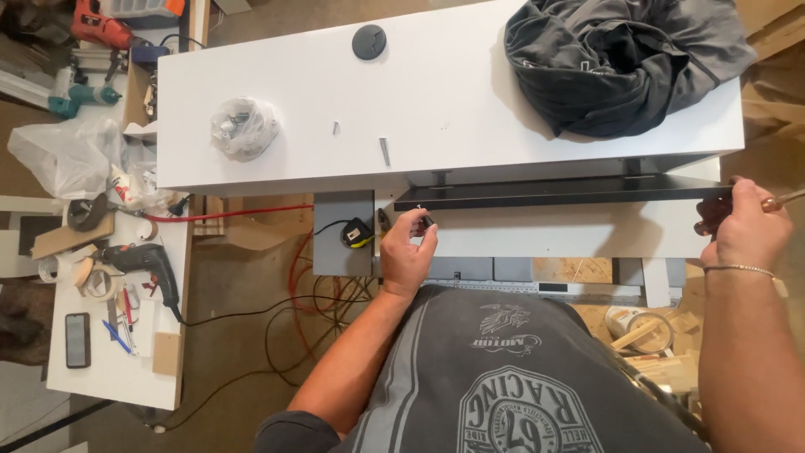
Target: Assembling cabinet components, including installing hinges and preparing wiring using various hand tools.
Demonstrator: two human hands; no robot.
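A long black panel lies along the front edge of a white tabletop, over a lower white shelf. My left hand pinches a small dark screw-like piece just below the panel's left end. My right hand grips the panel's right end and also holds a tool with a brownish handle. Two small metal fittings lie loose on the tabletop above.
A grey bundle of clothing covers the tabletop's right part. A clear bag of hardware and a round black cap lie on its left. A tape measure sits below. A side table holds a black drill, phone and tape rolls.
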